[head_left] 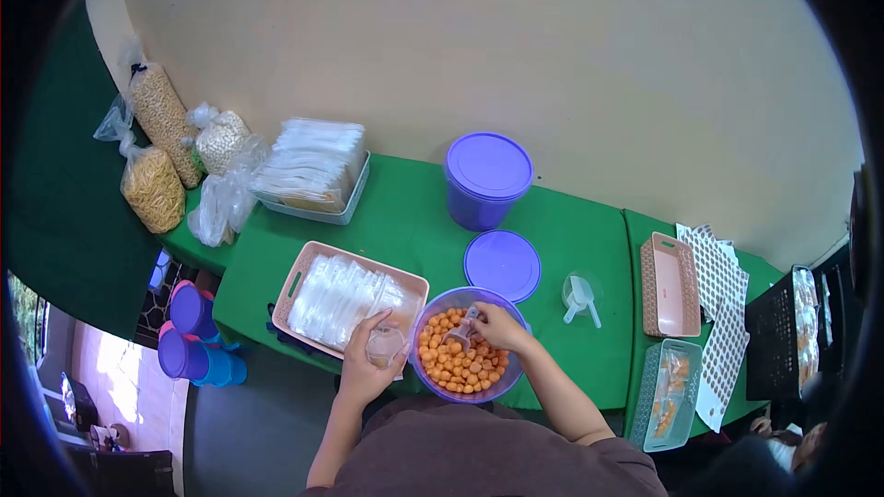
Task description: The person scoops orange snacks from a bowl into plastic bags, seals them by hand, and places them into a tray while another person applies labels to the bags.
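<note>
Scooping step: our right hand [497, 324] grips a small clear scoop [460, 329], dug into orange snack balls [465, 364] in the purple bowl [422, 377] at the table's near edge. Our left hand [366, 361] wraps a small clear bag [384, 344] just beside the bowl, over the pink tray [304, 269] of empty bags. Next, we judge, calls for tipping the scoop into the bag's mouth.

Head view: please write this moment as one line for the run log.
left hand: holds small clear plastic bag | right hand: holds clear plastic scoop in purple plastic bowl of orange snack balls
</note>
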A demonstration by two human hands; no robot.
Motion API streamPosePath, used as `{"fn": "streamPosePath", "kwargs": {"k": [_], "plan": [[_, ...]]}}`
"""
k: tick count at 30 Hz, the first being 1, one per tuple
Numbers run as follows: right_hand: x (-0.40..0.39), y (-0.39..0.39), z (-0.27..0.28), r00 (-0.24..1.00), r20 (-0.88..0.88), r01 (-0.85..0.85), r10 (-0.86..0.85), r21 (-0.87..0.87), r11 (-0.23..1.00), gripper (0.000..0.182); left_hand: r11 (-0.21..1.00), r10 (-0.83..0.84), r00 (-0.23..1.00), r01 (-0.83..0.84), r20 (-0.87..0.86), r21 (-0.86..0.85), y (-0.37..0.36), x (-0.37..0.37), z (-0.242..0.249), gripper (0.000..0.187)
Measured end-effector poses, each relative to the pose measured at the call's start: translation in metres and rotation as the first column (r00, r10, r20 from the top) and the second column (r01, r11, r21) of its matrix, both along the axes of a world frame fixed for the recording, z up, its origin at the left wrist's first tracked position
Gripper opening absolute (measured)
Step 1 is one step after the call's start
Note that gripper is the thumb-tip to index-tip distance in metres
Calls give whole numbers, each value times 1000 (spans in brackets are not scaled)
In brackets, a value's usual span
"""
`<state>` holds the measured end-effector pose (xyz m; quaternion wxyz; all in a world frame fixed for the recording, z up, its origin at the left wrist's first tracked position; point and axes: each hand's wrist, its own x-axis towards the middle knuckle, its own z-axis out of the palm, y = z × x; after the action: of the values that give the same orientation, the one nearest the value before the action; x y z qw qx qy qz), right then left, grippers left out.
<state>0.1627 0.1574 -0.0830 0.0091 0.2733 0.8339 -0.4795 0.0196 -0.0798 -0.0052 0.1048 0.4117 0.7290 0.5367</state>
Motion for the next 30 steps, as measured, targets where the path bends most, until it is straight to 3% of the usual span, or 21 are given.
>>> {"fn": "streamPosePath", "kwargs": {"k": [3, 5, 6, 8, 17, 21, 26, 30], "plan": [[1, 3, -23, 998, -57, 25, -32, -126, 992, 17, 995, -14, 999, 9, -52, -97, 5, 2, 2, 59], [-3, 6, -17, 986, -73, 111, -153, -400, 910, 20, 987, -28, 993, 10, -114, -161, 8, 2, 3, 58], [-4, 6, -14, 985, -76, 114, -158, -405, 907, 20, 986, -33, 995, 17, -96, -164, 9, 3, 1, 58], [-6, 7, -11, 981, -67, 112, -183, -576, 810, 26, 984, -48, 996, 34, -81, -172, 10, 4, -1, 59], [3, 4, 7, 956, -4, 207, -292, -697, 687, 23, 988, -19, 995, 4, -95, -154, 12, 5, -5, 60], [14, 0, 18, 935, -73, 187, -347, -728, 659, 22, 991, -1, 997, -9, -74, -130, 12, 3, -4, 60], [36, -7, 56, 831, -123, 282, -543, -748, 601, 22, 991, -10, 998, 3, -57, -131, 16, 4, -6, 59], [50, -6, 102, 718, -242, 219, -653, -811, 542, 18, 996, -57, 976, 41, -212, -79, 24, 6, 9, 60]]}}
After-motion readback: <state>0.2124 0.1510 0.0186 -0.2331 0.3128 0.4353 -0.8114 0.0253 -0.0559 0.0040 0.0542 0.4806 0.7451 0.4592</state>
